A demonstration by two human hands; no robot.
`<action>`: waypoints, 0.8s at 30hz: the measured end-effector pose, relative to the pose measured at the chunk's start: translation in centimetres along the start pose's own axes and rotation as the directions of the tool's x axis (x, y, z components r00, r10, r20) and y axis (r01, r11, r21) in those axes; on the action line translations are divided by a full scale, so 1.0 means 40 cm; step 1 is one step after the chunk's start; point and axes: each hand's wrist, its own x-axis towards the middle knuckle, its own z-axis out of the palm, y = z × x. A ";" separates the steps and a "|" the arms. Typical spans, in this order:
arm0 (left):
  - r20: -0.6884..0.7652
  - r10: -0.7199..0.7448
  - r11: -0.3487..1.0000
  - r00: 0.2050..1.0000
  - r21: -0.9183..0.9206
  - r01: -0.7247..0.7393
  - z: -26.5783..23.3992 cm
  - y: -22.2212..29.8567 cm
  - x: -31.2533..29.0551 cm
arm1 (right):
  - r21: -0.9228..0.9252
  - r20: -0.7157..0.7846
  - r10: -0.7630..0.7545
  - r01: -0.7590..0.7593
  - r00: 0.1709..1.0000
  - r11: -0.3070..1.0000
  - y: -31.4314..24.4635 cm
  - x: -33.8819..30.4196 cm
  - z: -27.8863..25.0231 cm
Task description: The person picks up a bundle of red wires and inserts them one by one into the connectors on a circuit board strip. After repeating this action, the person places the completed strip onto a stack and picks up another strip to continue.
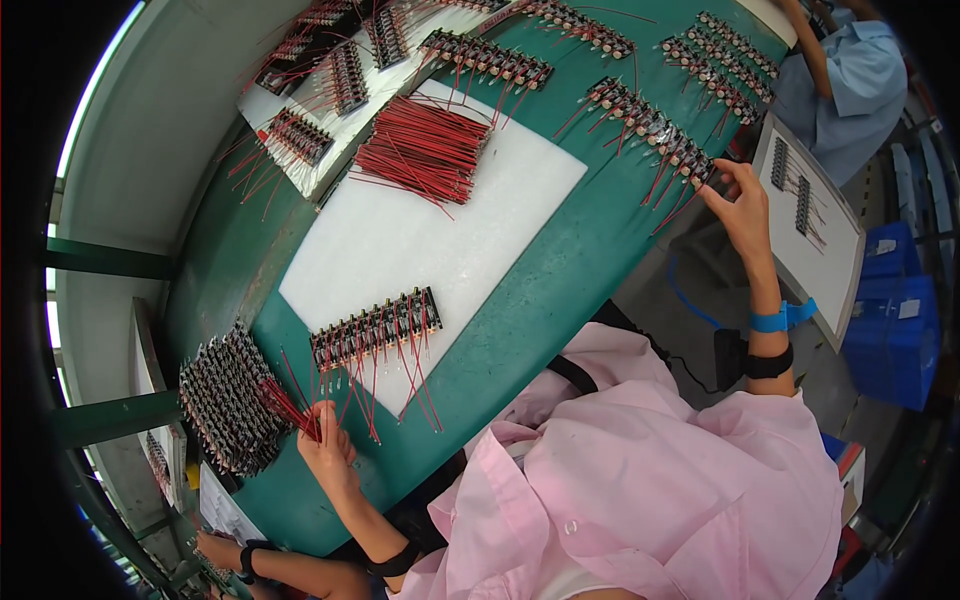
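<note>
My left hand [328, 452] is closed around a bunch of red wires [285, 402], beside a dense block of stacked circuit boards [230, 400]. My right hand [740, 208], stretched out to the right, pinches the near end of a long circuit board strip [650, 128] with red wires hanging off it. On a white foam sheet [440, 240] lies a separate circuit board strip [375, 330], its red wires trailing toward me. A thick pile of red wires [425, 150] rests at the sheet's far end.
More wired strips [720, 65] lie at the far right of the green table [540, 290]. A silver-covered tray [300, 170] holds several boards. Another person's hand [220, 550] shows at lower left. A person in blue [845, 85] is at far right, near a white-topped tray [825, 240] and blue bins [890, 330].
</note>
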 end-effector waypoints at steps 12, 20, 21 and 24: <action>-0.030 -0.040 0.999 0.999 -0.013 0.040 0.028 -0.012 -0.015 | 0.010 0.002 0.041 -0.041 0.999 0.999 0.043 0.026 -0.009; -0.016 -0.039 0.996 0.999 -0.081 0.038 0.019 -0.024 -0.012 | 0.004 0.060 0.033 -0.033 0.998 0.999 0.002 0.016 -0.081; -0.038 -0.008 0.993 0.999 -0.119 0.004 0.019 -0.030 -0.014 | 0.002 0.058 0.030 -0.030 0.998 1.000 -0.012 0.020 -0.093; -0.077 0.050 0.978 0.996 -0.200 -0.064 0.023 -0.044 -0.023 | -0.086 0.072 -0.010 0.016 0.997 0.996 -0.070 0.031 -0.138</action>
